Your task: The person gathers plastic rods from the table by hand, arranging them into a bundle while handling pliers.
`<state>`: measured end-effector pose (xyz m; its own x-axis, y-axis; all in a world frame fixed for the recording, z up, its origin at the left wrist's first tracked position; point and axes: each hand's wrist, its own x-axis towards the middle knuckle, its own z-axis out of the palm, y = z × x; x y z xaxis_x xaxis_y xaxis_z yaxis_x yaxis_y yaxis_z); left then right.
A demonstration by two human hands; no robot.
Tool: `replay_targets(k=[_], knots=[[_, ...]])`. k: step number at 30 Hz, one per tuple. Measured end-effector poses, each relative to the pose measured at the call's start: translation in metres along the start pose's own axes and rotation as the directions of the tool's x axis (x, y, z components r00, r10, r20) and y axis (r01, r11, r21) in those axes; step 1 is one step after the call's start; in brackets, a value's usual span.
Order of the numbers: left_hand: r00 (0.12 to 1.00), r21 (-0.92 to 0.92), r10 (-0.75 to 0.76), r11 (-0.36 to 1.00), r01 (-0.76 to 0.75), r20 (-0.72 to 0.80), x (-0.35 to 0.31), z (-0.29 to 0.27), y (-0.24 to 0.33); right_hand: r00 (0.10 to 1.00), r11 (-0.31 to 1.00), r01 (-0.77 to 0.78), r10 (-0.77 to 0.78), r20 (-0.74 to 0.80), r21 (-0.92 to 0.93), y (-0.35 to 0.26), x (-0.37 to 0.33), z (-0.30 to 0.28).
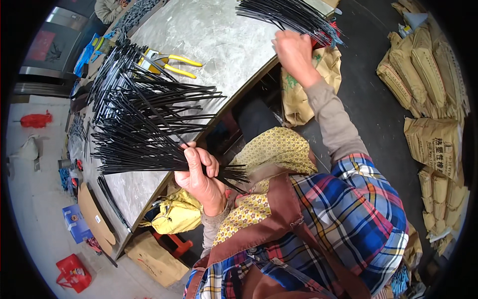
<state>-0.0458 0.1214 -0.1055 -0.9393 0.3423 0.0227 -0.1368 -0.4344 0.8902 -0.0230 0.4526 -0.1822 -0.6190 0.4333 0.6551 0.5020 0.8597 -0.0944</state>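
My left hand (201, 174) is closed around one end of a bundle of thin black plastic strips (134, 149). Their long ends fan out leftward over the table, and short tips stick out on the right side of my fist. More black strips (112, 74) lie in a loose pile just beyond this bundle. At the far right end of the table, my right hand (296, 55) is at the edge of another heap of black strips (289, 17). Its fingers are curled and slightly blurred, so what they pinch cannot be made out.
Yellow-handled pliers (174, 65) lie on the metal-topped table (219, 32) beside the pile. A paper sack (303, 99) stands by the table's near edge. Stacked paper sacks (423, 70) line the right. A red bag (73, 273) and blue box (77, 223) are at lower left.
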Motion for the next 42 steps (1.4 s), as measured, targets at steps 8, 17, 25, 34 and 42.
replay_targets(k=[8, 17, 25, 34, 42], knots=[[1.0, 0.023, -0.003, 1.0, 0.003, 0.011, 0.0, -0.001, -0.002, 0.966, 0.966, -0.219, 0.234, -0.107, 0.136, 0.045, -0.056, -0.031], [0.999, 0.021, -0.009, 1.0, 0.008, 0.032, -0.004, -0.002, -0.003, 0.988, 0.973, -0.147, 0.136, -0.071, -0.176, 0.097, -0.03, -0.04], [0.999, 0.019, -0.022, 1.0, 0.022, 0.026, -0.007, -0.001, -0.001, 0.989, 0.995, -0.07, 0.078, 0.122, -0.066, 0.106, -0.013, -0.028], [0.993, -0.052, -0.077, 0.995, 0.082, 0.088, -0.008, -0.004, 0.003, 0.607, 0.225, -0.794, 0.239, 0.758, 0.565, 0.112, 0.011, -0.033], [0.994, -0.08, -0.08, 0.993, 0.086, 0.075, -0.012, -0.006, 0.006, 0.576, -0.068, -0.811, 0.082, 0.813, 0.582, 0.106, 0.017, -0.033]])
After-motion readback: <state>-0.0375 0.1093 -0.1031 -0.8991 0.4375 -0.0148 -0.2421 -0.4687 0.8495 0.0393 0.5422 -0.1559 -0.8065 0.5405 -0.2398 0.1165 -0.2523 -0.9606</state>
